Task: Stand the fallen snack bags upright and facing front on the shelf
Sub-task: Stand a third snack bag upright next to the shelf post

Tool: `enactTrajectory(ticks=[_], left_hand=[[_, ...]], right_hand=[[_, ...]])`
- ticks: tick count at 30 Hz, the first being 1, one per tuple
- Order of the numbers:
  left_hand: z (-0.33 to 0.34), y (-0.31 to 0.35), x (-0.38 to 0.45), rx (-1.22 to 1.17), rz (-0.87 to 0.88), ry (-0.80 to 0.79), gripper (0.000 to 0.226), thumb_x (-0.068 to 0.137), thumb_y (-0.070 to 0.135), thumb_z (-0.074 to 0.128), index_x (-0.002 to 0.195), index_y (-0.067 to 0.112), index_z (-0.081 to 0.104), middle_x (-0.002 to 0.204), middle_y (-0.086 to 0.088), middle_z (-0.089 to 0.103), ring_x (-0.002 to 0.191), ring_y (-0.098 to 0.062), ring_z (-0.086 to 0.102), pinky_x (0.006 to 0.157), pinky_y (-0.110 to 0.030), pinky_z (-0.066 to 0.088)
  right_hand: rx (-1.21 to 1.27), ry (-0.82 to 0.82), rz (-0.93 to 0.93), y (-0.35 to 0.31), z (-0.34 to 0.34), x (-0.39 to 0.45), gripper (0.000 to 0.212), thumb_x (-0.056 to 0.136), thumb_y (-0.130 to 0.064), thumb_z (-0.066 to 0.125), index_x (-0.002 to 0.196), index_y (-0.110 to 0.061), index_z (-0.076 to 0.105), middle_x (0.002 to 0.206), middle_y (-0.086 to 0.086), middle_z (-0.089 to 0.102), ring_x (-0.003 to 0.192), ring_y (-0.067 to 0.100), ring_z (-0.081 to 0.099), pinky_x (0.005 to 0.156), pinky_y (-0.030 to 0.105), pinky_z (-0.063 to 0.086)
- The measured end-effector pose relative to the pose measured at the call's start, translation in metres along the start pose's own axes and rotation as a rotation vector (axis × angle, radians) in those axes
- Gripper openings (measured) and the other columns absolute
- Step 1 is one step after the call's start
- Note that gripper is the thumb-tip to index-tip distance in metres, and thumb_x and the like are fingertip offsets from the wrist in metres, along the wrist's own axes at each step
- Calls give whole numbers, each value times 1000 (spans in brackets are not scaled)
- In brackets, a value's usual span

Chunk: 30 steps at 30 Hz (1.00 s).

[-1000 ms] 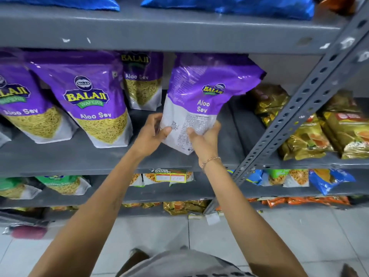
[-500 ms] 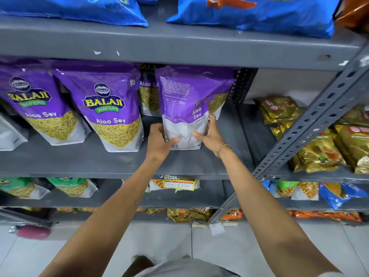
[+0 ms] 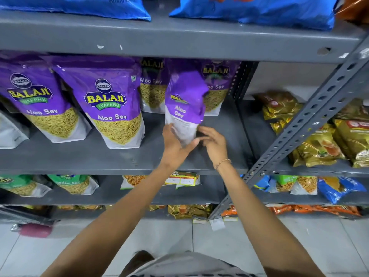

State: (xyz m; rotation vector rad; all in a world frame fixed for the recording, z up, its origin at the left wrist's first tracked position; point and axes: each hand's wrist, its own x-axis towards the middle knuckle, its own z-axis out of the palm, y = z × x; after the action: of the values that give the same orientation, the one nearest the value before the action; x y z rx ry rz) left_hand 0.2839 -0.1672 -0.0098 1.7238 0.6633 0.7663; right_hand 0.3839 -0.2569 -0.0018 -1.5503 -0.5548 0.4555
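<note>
A grey metal shelf in a shop, seen from above and in front, with a slotted grey upright slanting across on the right. The left hand cups the white base of a purple Aloo Sev bag, thumb across its front; the bag stands on the shelf, turned edge-on and slightly crumpled. The right hand sits just beside the base with fingers loosely spread; whether it touches the bag cannot be told. Two front-facing purple bags stand to the left, more behind. Gold packets fill the neighbouring bay. Blue bags lie above. Below are lower shelves and a pale tiled floor.
</note>
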Motion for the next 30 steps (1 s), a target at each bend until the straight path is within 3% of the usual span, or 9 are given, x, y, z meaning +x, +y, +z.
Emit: enactTrajectory(ticks=[4, 8, 11, 15, 18, 21, 25, 27, 30], left_hand=[[-1, 6, 24, -9, -72, 20, 112, 54, 28, 90, 136, 2, 19, 138, -11, 39, 129, -21, 43, 107, -34, 40], [-15, 1, 41, 70, -84, 23, 81, 62, 27, 87, 112, 8, 26, 116, -3, 45, 110, -21, 53, 79, -13, 38], [-29, -1, 51, 85, -113, -83, 74, 65, 24, 86, 105, 15, 25, 110, 0, 48, 102, -17, 53, 84, -22, 39], [-50, 6, 68, 37, -137, -348, 75, 70, 9, 81, 121, 13, 26, 127, -5, 49, 118, -18, 50, 102, -33, 42], [-64, 14, 78, 22, -111, -491, 71, 76, -1, 73, 135, 6, 35, 132, -9, 55, 110, -3, 60, 91, -19, 50], [-72, 17, 84, 79, -84, -451, 61, 79, -1, 69, 133, 4, 42, 122, -7, 59, 87, 12, 62, 74, -6, 49], [-77, 12, 84, 108, -123, -484, 86, 72, 7, 79, 142, 14, 29, 139, -5, 52, 122, -12, 50, 104, -31, 41], [-70, 8, 82, 96, -107, -539, 106, 64, 10, 85, 145, 17, 18, 146, -2, 44, 133, -13, 41, 110, -34, 36], [-52, -2, 79, 122, -122, -415, 108, 59, 23, 89, 142, 15, 20, 142, -3, 47, 133, -19, 43, 109, -38, 39]], right_hand=[[3, -31, 44, 2, 9, -15, 43, 79, 16, 45, 108, -8, 66, 101, 13, 70, 81, 12, 66, 66, 24, 51], [-36, -15, 114, 2, -1, -7, 42, 83, 14, 36, 107, -6, 63, 108, 21, 69, 80, 16, 66, 67, 22, 50], [-65, -28, 144, 0, -13, 11, 38, 87, 11, 43, 119, -6, 54, 123, 21, 61, 85, 11, 60, 70, 21, 49], [-201, -219, 136, -3, -22, 37, 80, 79, -17, 72, 142, -15, 21, 150, 6, 29, 131, 16, 34, 107, 33, 34], [-268, -284, 87, -7, -23, 54, 108, 66, -31, 82, 144, -27, 8, 156, 0, 15, 139, 13, 18, 111, 33, 23], [-297, -311, 82, -10, -21, 66, 111, 55, -39, 86, 141, -32, 16, 152, -4, 27, 137, 12, 26, 111, 33, 27], [-170, -361, 111, -2, -13, 71, 88, 59, -20, 86, 129, -29, 33, 128, -10, 54, 123, 12, 49, 108, 41, 41], [-131, -336, 95, 0, -9, 70, 83, 61, -14, 85, 125, -33, 36, 121, -15, 56, 119, 10, 52, 103, 36, 46], [-102, -294, 77, -1, -6, 65, 81, 62, -11, 84, 124, -33, 36, 117, -18, 56, 114, 8, 54, 87, 19, 53]])
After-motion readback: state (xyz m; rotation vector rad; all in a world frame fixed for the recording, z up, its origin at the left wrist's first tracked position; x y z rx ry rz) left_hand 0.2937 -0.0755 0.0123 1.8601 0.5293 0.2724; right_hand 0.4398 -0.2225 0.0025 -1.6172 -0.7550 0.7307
